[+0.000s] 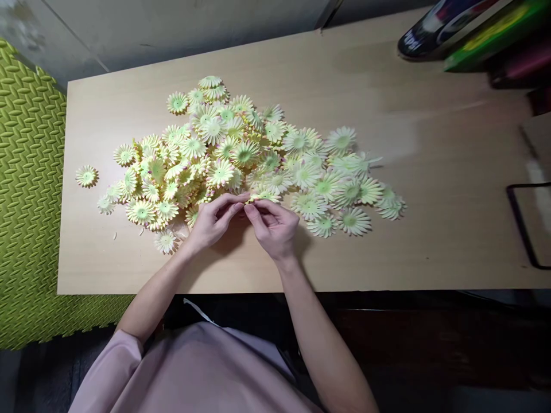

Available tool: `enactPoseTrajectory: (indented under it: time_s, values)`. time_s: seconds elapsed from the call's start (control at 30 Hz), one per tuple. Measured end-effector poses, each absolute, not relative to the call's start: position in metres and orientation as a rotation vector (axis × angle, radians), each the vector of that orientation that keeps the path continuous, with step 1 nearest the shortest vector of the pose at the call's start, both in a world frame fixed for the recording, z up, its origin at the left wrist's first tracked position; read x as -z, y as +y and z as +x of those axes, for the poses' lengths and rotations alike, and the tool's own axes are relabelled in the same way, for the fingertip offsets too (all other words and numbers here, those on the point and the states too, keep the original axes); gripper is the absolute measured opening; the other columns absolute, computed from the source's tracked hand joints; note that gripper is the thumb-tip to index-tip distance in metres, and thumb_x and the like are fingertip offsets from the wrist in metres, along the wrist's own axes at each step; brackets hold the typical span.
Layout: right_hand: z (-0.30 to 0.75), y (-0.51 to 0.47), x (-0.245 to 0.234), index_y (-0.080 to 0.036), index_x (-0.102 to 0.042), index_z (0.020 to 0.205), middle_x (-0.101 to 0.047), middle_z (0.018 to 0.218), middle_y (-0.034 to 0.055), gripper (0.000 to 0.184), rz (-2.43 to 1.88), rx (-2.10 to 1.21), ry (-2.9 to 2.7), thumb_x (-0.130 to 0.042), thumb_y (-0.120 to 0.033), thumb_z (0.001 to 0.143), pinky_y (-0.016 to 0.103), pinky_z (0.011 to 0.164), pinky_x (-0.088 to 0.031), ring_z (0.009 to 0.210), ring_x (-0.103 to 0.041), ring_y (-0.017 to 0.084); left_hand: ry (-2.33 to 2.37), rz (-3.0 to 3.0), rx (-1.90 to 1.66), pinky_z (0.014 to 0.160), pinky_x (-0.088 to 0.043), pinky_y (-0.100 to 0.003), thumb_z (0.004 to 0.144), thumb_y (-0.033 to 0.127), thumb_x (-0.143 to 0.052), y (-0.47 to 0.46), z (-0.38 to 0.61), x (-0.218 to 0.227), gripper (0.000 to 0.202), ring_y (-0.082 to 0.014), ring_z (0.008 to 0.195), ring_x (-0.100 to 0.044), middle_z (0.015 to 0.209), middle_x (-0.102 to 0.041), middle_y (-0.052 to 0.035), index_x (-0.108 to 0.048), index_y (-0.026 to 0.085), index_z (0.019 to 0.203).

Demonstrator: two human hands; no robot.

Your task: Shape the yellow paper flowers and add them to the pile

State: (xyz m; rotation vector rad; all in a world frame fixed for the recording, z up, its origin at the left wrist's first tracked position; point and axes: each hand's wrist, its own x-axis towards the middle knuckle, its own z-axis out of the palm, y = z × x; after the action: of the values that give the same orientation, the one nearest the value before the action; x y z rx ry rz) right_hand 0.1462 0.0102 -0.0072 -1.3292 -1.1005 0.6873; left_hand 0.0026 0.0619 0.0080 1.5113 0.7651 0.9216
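Note:
My left hand (214, 222) and my right hand (274, 228) meet fingertip to fingertip at the near side of a heap of artificial flower heads (193, 148). Both are closed in a pinch. Small yellowish petals show between the fingertips, part of a flower head that the fingers mostly hide. Just behind the right fingers lies another pale yellow flower head (266, 194). The heaped flowers have layered, pointed petals and light green centres; many on the left have pink tips, while those on the right look paler.
The wooden table (430, 229) has a grey wall behind it. A dark Pepsi bottle (424, 34) and a green package (495, 37) lie at the far right corner. A black metal frame (519, 223) is at the right edge. Green foam matting (30, 201) borders the left.

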Motion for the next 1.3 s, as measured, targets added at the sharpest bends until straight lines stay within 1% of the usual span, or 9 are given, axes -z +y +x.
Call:
enactPoseTrajectory:
  time_s: [0.23, 0.47, 0.67, 0.83, 1.13, 1.3]
  values:
    - [0.1464, 0.0095, 0.0091, -0.019, -0.072, 0.087, -0.075, 0.080, 0.0052, 0.020, -1.348, -0.705, -1.097, -0.071, -0.039, 0.086, 0.028, 0.058, -0.062, 0.066, -0.072, 0.017, 0.766, 1.524, -0.922, 0.099, -0.055, -0.032, 0.096, 0.042, -0.059, 0.0622, 0.0028, -0.0068, 0.031, -0.0225, 0.115, -0.071, 0.120, -0.075, -0.0120, -0.071, 0.016, 0.106]
    - [0.1480, 0.0093, 0.0121, -0.020, -0.072, 0.089, -0.076, 0.083, 0.0051, 0.018, -1.341, -0.709, -1.133, -0.069, -0.038, 0.089, 0.032, 0.067, -0.064, 0.071, -0.074, 0.019, 0.785, 1.520, -0.917, 0.097, -0.056, -0.031, 0.096, 0.041, -0.060, 0.0623, 0.0031, -0.0077, 0.029, -0.0219, 0.113, -0.072, 0.118, -0.076, -0.0112, -0.072, 0.016, 0.106]
    - [0.1475, 0.0099, 0.0091, -0.021, -0.072, 0.087, -0.076, 0.081, 0.0047, 0.019, -1.354, -0.699, -1.150, -0.067, -0.039, 0.090, 0.033, 0.068, -0.064, 0.071, -0.073, 0.019, 0.790, 1.508, -0.904, 0.098, -0.056, -0.032, 0.095, 0.043, -0.060, 0.0622, 0.0030, -0.0084, 0.031, -0.0222, 0.114, -0.071, 0.120, -0.075, -0.0109, -0.072, 0.017, 0.107]
    - [0.1464, 0.0096, 0.0055, -0.019, -0.071, 0.086, -0.075, 0.080, 0.0053, 0.020, -1.369, -0.696, -1.116, -0.070, -0.040, 0.086, 0.029, 0.058, -0.061, 0.066, -0.071, 0.018, 0.795, 1.524, -0.901, 0.100, -0.055, -0.034, 0.095, 0.044, -0.060, 0.0618, 0.0023, -0.0088, 0.032, -0.0225, 0.114, -0.071, 0.118, -0.076, -0.0109, -0.072, 0.017, 0.106]
    - [0.1466, 0.0101, 0.0067, -0.020, -0.071, 0.086, -0.076, 0.079, 0.0047, 0.018, -1.352, -0.707, -1.133, -0.068, -0.038, 0.089, 0.032, 0.064, -0.063, 0.068, -0.073, 0.019, 0.794, 1.530, -0.898, 0.099, -0.055, -0.035, 0.095, 0.044, -0.060, 0.0618, 0.0025, -0.0088, 0.032, -0.0234, 0.114, -0.071, 0.120, -0.075, -0.0122, -0.072, 0.016, 0.106]
    - [0.1465, 0.0098, 0.0078, -0.021, -0.072, 0.086, -0.076, 0.079, 0.0037, 0.014, -1.325, -0.700, -1.136, -0.068, -0.034, 0.089, 0.031, 0.065, -0.064, 0.068, -0.073, 0.019, 0.787, 1.521, -0.910, 0.098, -0.056, -0.032, 0.095, 0.044, -0.060, 0.0620, 0.0027, -0.0086, 0.031, -0.0225, 0.114, -0.071, 0.118, -0.076, -0.0112, -0.072, 0.017, 0.105]
